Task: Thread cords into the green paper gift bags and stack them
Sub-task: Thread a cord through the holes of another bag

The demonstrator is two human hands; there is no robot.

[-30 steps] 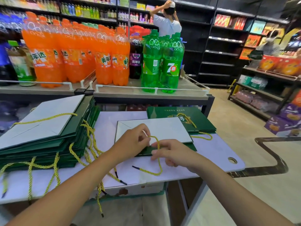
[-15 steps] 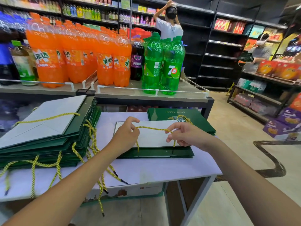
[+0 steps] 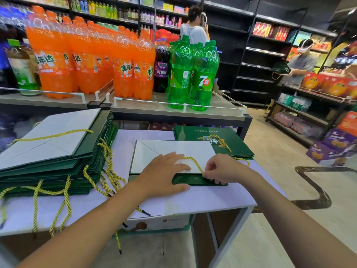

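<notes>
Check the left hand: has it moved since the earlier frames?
Yes. The left hand has shifted right, from the left edge of the flat green paper gift bag onto its white panel, fingers flat.

This is a grocery shop: big orange soda bottles (image 3: 123,66) and green 7-Up bottles (image 3: 193,74) stand in rows on a railed display shelf (image 3: 154,110). Behind it run wall shelves of small drinks (image 3: 108,11), and to its right are racks of boxed goods (image 3: 328,86).
</notes>
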